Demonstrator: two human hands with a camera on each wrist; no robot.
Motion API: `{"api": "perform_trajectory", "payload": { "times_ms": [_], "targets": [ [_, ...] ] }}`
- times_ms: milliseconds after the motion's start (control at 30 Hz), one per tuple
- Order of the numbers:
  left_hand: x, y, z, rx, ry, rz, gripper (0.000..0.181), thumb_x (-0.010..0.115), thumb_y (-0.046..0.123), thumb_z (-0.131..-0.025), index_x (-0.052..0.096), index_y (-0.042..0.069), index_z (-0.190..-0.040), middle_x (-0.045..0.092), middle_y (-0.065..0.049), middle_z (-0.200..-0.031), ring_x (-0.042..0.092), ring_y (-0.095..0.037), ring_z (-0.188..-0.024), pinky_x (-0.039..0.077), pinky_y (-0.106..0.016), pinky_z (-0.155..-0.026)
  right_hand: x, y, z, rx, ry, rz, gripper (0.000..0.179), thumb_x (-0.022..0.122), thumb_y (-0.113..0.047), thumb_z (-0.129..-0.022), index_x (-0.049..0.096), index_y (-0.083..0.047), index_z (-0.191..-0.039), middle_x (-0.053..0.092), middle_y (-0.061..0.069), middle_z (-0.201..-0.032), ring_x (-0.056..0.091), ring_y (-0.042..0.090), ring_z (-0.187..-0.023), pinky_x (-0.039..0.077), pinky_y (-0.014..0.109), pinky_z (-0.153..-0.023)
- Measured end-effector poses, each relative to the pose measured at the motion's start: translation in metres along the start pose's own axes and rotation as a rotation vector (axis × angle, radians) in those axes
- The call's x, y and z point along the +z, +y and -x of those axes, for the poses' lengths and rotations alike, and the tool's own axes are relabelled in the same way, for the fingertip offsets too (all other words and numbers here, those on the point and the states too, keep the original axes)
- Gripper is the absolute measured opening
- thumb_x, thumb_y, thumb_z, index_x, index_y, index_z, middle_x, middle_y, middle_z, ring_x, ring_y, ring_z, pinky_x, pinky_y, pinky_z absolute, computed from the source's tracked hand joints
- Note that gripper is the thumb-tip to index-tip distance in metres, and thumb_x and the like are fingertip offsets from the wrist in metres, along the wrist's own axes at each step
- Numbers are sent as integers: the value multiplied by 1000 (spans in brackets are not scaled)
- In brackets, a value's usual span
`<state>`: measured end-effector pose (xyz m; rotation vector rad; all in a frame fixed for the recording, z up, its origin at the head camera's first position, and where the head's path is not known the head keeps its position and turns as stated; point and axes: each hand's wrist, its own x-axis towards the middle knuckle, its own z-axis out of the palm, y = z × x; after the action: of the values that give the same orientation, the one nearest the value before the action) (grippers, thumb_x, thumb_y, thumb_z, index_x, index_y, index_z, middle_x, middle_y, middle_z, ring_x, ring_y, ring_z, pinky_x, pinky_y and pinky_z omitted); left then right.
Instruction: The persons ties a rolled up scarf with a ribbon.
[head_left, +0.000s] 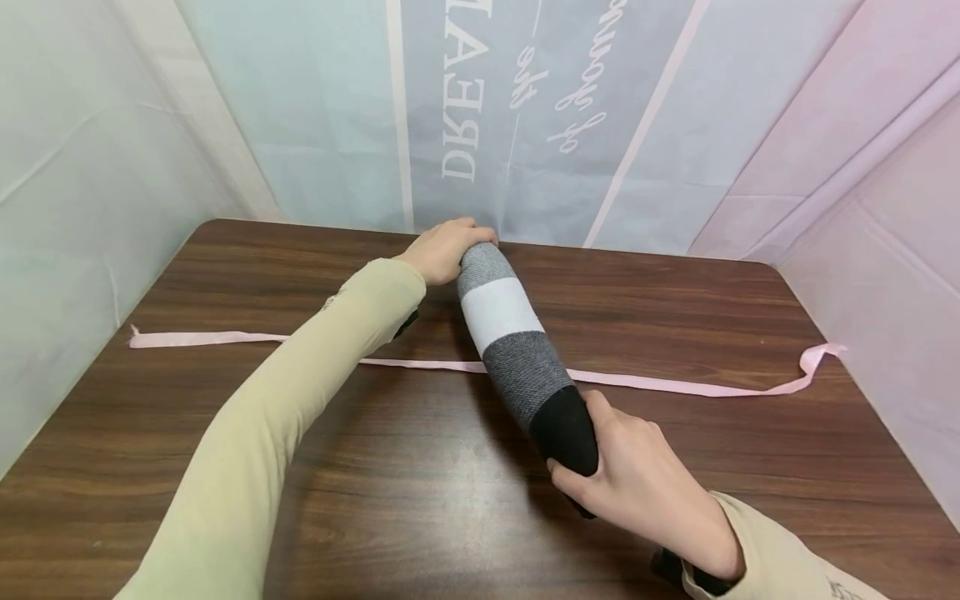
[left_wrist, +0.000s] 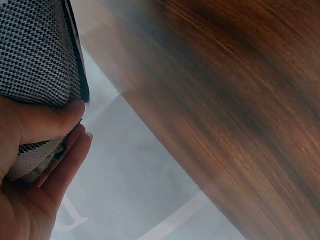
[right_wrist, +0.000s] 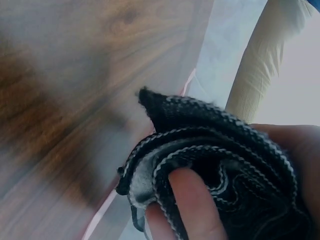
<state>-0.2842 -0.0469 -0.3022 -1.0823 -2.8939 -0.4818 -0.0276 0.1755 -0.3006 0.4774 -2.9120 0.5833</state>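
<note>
A rolled-up striped cloth (head_left: pixel 525 367) in grey, white and black slants over the table and crosses the pink ribbon (head_left: pixel 660 383). My left hand (head_left: pixel 447 248) grips its far, light grey end; in the left wrist view the thumb and fingers pinch the woven cloth (left_wrist: pixel 37 55) near its edge. At the near, black end my right hand (head_left: pixel 637 467) holds the roll. The right wrist view shows the coiled layers of the cloth (right_wrist: pixel 220 125) with pale stitched edges, and fingertips (right_wrist: pixel 195 200) pressed against the coil.
The brown wooden table (head_left: pixel 390 517) has rounded far corners. Pale printed fabric (head_left: pixel 330 108) hangs behind it and down both sides. The ribbon runs nearly the table's full width, with a curled right end and a left end passing under my left sleeve (head_left: pixel 300 400) in the head view.
</note>
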Motion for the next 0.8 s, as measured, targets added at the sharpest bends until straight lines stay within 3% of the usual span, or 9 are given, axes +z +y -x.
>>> {"api": "perform_trajectory", "payload": {
  "times_ms": [167,367,500,800],
  "targets": [
    [3,1,-3,5,-23,-9,61,50,-16,-76,58,21,-124,56,-9,-118,54,-31,-111,44,-44,-95,4,-5,1,27,-24,-14,44,81,-27,-66,51,-9,-94,42,-9,-56,38,3,-49,33,21,-46],
    [2,1,-9,36,-53,-26,59,49,-16,-78,59,21,-123,56,-7,-115,54,-28,-111,43,-42,-97,9,-13,-1,18,-33,-28,42,80,-28,-67,53,-10,-93,44,-11,-56,39,1,-48,34,19,-46],
    [3,1,-14,70,-73,-56,55,52,-13,-80,60,22,-120,56,-6,-116,54,-27,-111,43,-41,-97,12,-19,-2,16,-48,7,40,80,-31,-68,52,-11,-88,42,-11,-54,38,1,-46,32,19,-43],
    [6,1,-18,71,-84,-122,54,53,-11,-82,60,26,-121,58,-4,-117,55,-25,-113,46,-42,-93,20,-33,-6,-1,-53,93,40,77,-39,-68,49,-14,-82,38,-12,-50,35,2,-42,29,21,-41]
  ]
}}
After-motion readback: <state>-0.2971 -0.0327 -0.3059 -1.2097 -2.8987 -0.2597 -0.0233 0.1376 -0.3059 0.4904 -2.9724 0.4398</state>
